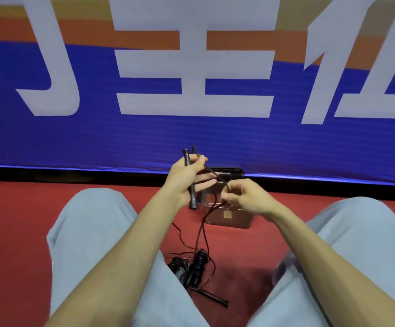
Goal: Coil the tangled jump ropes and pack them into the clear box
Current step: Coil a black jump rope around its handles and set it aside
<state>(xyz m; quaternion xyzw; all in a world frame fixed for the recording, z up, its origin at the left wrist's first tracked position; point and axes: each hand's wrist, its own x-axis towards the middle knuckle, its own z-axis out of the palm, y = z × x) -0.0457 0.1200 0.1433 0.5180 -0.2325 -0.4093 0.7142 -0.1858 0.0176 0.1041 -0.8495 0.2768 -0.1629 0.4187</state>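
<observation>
1. Red carpeted floor (pixel 14 208) runs up to a wall banner (pixel 97 138) of ribbed blue with an orange band and big white characters. I am looking down between two spread legs.
2. At the left, a pale blue trouser leg (pixel 85 220) of smooth cloth lies on the floor.
3. The left hand (pixel 187 178) is raised on a bare forearm, palm turned inward. Its thumb and forefinger are curled round a slim black handle (pixel 193 199), while the lower fingers stretch out nearly straight.
4. That handle stands almost upright, ridged near its top and tapered toward its lower end.
5. A thin dark cord (pixel 201 230) slants from the top of the handle across to the right hand, then hangs in loose loops to the floor.
6. Between the knees lies the tangled pile (pixel 191 267): black handles with coiled grips amid loops of cord, and one plain black stick handle (pixel 215 297) at its near edge.
7. The clear box (pixel 234 220), see-through plastic with a dark lid behind it, sits on the floor beyond the hands.
8. The right hand (pixel 243 194) is held lower, knuckles up, fingertips pinched together on the cord.
9. At the right is the other trouser leg (pixel 357 232).
</observation>
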